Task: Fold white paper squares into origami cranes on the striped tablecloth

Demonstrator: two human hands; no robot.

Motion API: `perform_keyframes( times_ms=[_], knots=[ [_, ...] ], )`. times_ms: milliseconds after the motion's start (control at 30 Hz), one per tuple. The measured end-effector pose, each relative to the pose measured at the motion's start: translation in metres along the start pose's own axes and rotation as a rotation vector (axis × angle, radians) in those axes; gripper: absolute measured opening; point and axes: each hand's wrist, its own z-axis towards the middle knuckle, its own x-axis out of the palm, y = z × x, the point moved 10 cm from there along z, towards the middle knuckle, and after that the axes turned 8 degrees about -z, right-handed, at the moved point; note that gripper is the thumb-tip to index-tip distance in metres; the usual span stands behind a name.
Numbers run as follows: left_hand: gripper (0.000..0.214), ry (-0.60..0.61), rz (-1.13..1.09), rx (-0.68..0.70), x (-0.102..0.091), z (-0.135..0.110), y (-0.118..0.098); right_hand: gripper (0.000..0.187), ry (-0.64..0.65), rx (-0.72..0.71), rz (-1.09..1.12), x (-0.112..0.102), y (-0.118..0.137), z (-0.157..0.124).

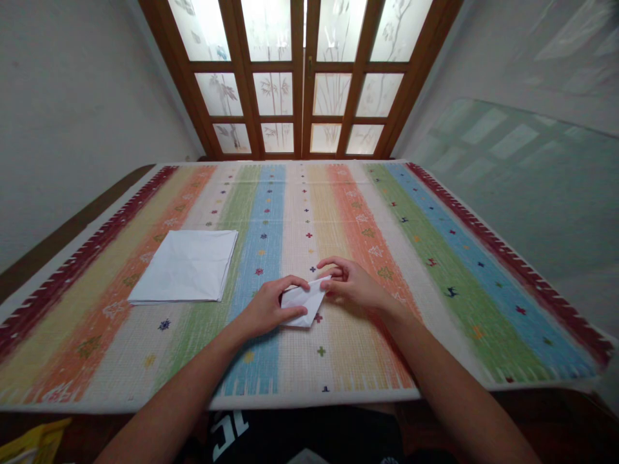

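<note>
1. Two hands share one folded white paper (pixel 304 301), which sits over the middle of the striped tablecloth (pixel 246 258), likely kept central so you can see and reach it from both sides.
2. Your left hand (pixel 265 308) pinches the paper's left side, thumb across its near face and fingers along the far edge; that grip seems meant to steady the folds.
3. Your right hand (pixel 355 282) is at the pointed right corner, fingers curled and loosely bunched near the thumb. You leave it unclear whether they pinch the corner or only touch it; the light hold suggests fine edge work.
4. Off to your left, the stack of white paper sheets (pixel 184 267) lies flat, apart from both hands, presumably leaving your elbows room.
</note>
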Motion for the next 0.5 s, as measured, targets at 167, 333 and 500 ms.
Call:
perform_keyframes(
  times_ms=[167,333,500],
  knots=[
    [0.022,-0.012,-0.008,0.009,-0.001,0.002,0.0,0.042,-0.079,-0.05,-0.022,-0.007,0.0,0.002],
    [0.025,-0.048,-0.068,0.021,-0.007,0.005,0.001,0.04,-0.147,-0.069,-0.007,-0.015,0.003,0.003],
    [0.024,-0.108,-0.081,-0.033,-0.013,0.006,0.01,0.029,-0.193,-0.1,-0.054,-0.017,0.01,0.003]
  ],
)
